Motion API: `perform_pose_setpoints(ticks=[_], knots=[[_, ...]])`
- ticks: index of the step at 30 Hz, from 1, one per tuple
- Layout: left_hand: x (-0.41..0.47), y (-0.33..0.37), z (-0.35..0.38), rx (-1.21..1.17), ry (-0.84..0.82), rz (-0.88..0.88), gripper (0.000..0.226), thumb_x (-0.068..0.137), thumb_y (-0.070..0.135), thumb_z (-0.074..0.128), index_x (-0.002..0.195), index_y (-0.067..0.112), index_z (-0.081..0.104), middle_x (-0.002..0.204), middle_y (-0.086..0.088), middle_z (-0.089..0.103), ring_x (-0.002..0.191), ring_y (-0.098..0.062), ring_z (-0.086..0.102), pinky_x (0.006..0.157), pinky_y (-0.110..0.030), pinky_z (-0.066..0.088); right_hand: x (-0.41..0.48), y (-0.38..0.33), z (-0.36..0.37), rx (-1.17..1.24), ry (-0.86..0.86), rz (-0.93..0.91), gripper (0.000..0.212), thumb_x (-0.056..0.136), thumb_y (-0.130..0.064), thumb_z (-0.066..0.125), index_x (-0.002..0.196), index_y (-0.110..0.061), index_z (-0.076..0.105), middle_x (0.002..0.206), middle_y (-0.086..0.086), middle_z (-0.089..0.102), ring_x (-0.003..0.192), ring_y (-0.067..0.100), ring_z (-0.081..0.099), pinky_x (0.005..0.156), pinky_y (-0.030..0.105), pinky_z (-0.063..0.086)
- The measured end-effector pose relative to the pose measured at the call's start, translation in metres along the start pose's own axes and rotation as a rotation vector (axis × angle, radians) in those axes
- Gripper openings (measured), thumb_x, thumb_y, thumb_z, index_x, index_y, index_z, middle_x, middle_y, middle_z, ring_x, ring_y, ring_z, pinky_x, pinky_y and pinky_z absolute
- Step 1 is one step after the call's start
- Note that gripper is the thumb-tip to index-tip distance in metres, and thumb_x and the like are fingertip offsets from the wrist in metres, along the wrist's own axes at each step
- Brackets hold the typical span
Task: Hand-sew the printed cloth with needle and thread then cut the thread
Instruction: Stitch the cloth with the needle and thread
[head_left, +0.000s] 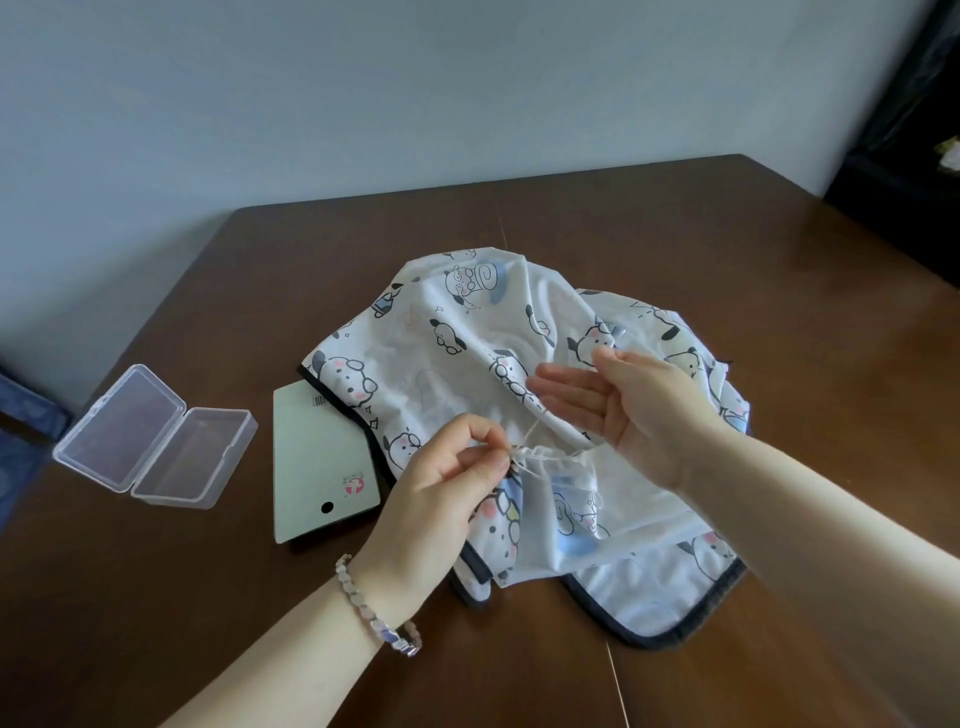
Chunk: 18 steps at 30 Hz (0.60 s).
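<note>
Head view: the printed cloth (467, 332) lies crumpled mid-frame on the worktop (208, 597). The left hand (441, 499) fingers pinch a gathered fold where the thread (531, 432) emerges. The right hand (628, 415) fingers are spread above the cloth; whether its thumb pinches anything, I cannot tell.

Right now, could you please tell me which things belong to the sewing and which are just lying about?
In use: printed cloth, thread, left hand pinching the cloth, right hand above it.
Lying about: open clear plastic box, pale green card.
</note>
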<state>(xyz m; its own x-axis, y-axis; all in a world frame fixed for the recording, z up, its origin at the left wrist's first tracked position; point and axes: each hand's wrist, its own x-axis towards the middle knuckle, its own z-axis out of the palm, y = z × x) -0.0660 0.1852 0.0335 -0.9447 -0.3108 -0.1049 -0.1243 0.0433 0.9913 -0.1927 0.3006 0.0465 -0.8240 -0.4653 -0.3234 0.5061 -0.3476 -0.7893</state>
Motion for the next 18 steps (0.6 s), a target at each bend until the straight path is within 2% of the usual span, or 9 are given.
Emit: perform_pose_setpoints(ticks=[1, 3, 5, 6, 8, 10, 12, 15, 18], knots=[[0.000, 0.000, 0.000, -0.013, -0.003, -0.014, 0.026, 0.090, 0.007, 0.049, 0.071, 0.022, 0.058, 0.057, 0.008, 0.051, 0.055, -0.005, 0.047, 0.056, -0.013, 0.040, 0.004, 0.002, 0.001, -0.083, 0.004, -0.046, 0.011, 0.101, -0.013, 0.031, 0.095, -0.006, 0.038, 0.072, 0.018, 0.070, 0.063, 0.026, 0.070, 0.060, 0.033, 0.060], [0.001, 0.001, 0.000, -0.035, -0.001, -0.028, 0.026, 0.091, 0.007, 0.049, 0.071, 0.022, 0.057, 0.059, 0.004, 0.049, 0.054, -0.005, 0.046, 0.055, -0.014, 0.040, 0.012, 0.007, -0.001, -0.452, 0.083, -0.212, 0.011, 0.100, -0.015, 0.033, 0.099, -0.007, 0.042, 0.086, 0.018, 0.070, 0.077, 0.025, 0.069, 0.074, 0.038, 0.058], [0.000, 0.002, -0.002, -0.043, -0.004, -0.029, 0.027, 0.091, 0.007, 0.048, 0.071, 0.022, 0.056, 0.058, 0.004, 0.046, 0.052, -0.003, 0.044, 0.053, -0.013, 0.039, 0.021, 0.008, -0.007, -0.844, 0.141, -0.432, 0.010, 0.099, -0.018, 0.035, 0.097, -0.015, 0.043, 0.091, 0.006, 0.070, 0.084, 0.022, 0.066, 0.080, 0.039, 0.053], [0.000, 0.002, -0.002, -0.042, -0.010, -0.024, 0.029, 0.091, 0.008, 0.048, 0.069, 0.024, 0.057, 0.057, 0.005, 0.045, 0.052, -0.003, 0.044, 0.052, -0.014, 0.038, 0.025, 0.005, -0.011, -1.006, 0.146, -0.525, 0.010, 0.099, -0.018, 0.034, 0.095, -0.018, 0.043, 0.092, 0.001, 0.069, 0.084, 0.021, 0.064, 0.077, 0.037, 0.050], [0.000, 0.004, -0.004, -0.031, -0.011, -0.005, 0.033, 0.091, 0.009, 0.048, 0.066, 0.028, 0.057, 0.054, 0.010, 0.044, 0.051, -0.002, 0.043, 0.052, -0.012, 0.038, 0.037, -0.004, -0.020, -1.260, 0.137, -0.646, 0.012, 0.098, -0.015, 0.031, 0.094, -0.020, 0.041, 0.094, 0.003, 0.067, 0.078, 0.026, 0.059, 0.066, 0.034, 0.043], [0.000, 0.005, -0.006, -0.044, -0.004, 0.003, 0.033, 0.091, 0.009, 0.049, 0.066, 0.027, 0.057, 0.051, 0.011, 0.042, 0.050, -0.003, 0.041, 0.051, -0.012, 0.038, 0.051, -0.017, -0.030, -1.483, 0.137, -0.668, 0.014, 0.098, -0.015, 0.029, 0.101, -0.013, 0.043, 0.092, 0.012, 0.065, 0.070, 0.031, 0.055, 0.058, 0.032, 0.037], [0.001, 0.006, -0.008, -0.054, -0.016, 0.011, 0.030, 0.091, 0.012, 0.051, 0.067, 0.028, 0.057, 0.053, 0.008, 0.042, 0.052, -0.006, 0.040, 0.053, -0.015, 0.038, 0.064, -0.029, -0.044, -1.669, 0.164, -0.654, 0.017, 0.096, -0.012, 0.031, 0.107, -0.008, 0.043, 0.093, 0.017, 0.061, 0.074, 0.032, 0.051, 0.060, 0.034, 0.040], [0.000, 0.007, -0.008, -0.068, -0.018, 0.015, 0.030, 0.092, 0.009, 0.049, 0.068, 0.025, 0.057, 0.051, 0.009, 0.044, 0.051, -0.005, 0.041, 0.051, -0.014, 0.038, 0.076, -0.038, -0.062, -1.788, 0.241, -0.606, 0.018, 0.095, -0.007, 0.032, 0.109, -0.005, 0.043, 0.095, 0.019, 0.059, 0.078, 0.030, 0.049, 0.063, 0.036, 0.043], [0.000, 0.009, -0.007, -0.070, -0.006, 0.019, 0.021, 0.092, 0.005, 0.046, 0.075, 0.016, 0.053, 0.046, 0.014, 0.041, 0.045, 0.001, 0.039, 0.046, -0.009, 0.036, 0.069, -0.034, -0.059, -1.588, 0.233, -0.543, 0.018, 0.097, -0.014, 0.031, 0.105, -0.009, 0.047, 0.086, 0.013, 0.064, 0.066, 0.026, 0.055, 0.058, 0.035, 0.047]])
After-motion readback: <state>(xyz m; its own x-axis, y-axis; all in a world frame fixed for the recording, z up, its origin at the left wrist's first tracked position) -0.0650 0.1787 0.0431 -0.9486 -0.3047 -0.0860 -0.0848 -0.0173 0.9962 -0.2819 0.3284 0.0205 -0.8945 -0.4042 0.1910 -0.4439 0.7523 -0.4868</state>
